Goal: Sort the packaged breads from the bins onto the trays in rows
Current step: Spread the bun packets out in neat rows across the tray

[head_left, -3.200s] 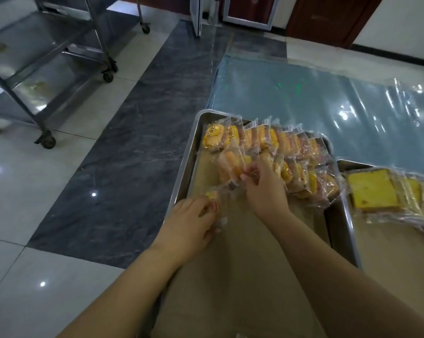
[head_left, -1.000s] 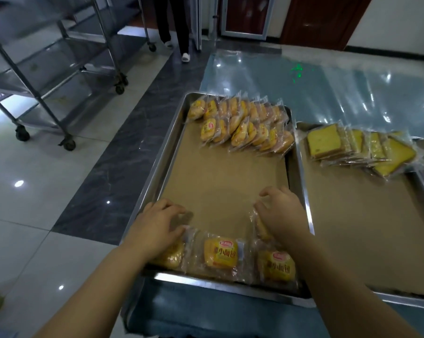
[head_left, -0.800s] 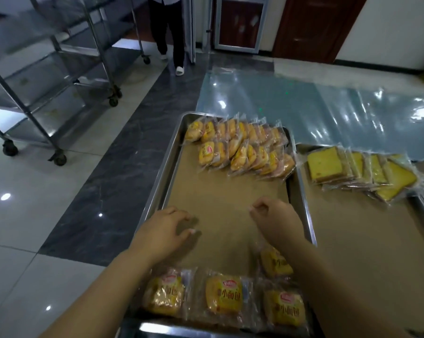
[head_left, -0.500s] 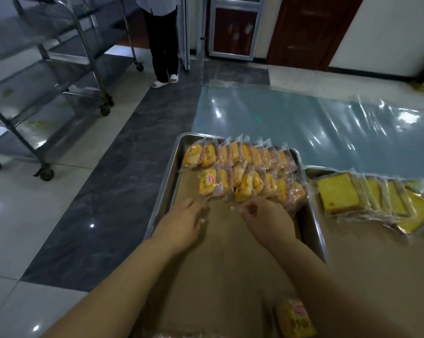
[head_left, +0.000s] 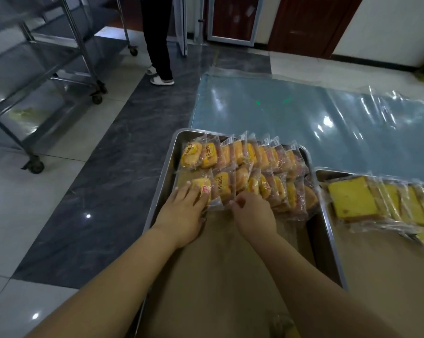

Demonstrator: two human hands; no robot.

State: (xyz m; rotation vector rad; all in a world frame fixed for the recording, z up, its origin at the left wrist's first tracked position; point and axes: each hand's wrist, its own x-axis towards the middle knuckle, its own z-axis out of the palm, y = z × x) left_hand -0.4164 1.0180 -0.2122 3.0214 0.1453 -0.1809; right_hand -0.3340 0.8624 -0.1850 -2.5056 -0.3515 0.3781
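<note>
Head view: two steel trays sit side by side on the bench (head_left: pixel 303 113), which lies under a shiny blue sheet.
Left tray (head_left: pixel 163 181): lined with brown paper, with small bread packets overlapped in two rows across its far end, the back row (head_left: pixel 242 152) and the near row (head_left: pixel 267 189).
Left hand (head_left: pixel 181 213): my fingers are straight and flat on the leftmost packet (head_left: pixel 201 182) of the near row, right by the tray's left rim.
Right hand (head_left: pixel 253 213): my fingers are curled, thumb and forefinger nipping a clear wrapper edge at the front of the near row. It is just beside my left hand, and the two are not touching.
Right tray (head_left: pixel 329 228): cake slice packets (head_left: pixel 352 198) are fanned in one row along its far end.
Loose packet (head_left: pixel 283 325): down at the bottom edge on the left tray's paper, blurred.
Floor side: a wheeled steel rack (head_left: pixel 35 69) stands off to my left, with another person's legs (head_left: pixel 157 45) beyond it.
</note>
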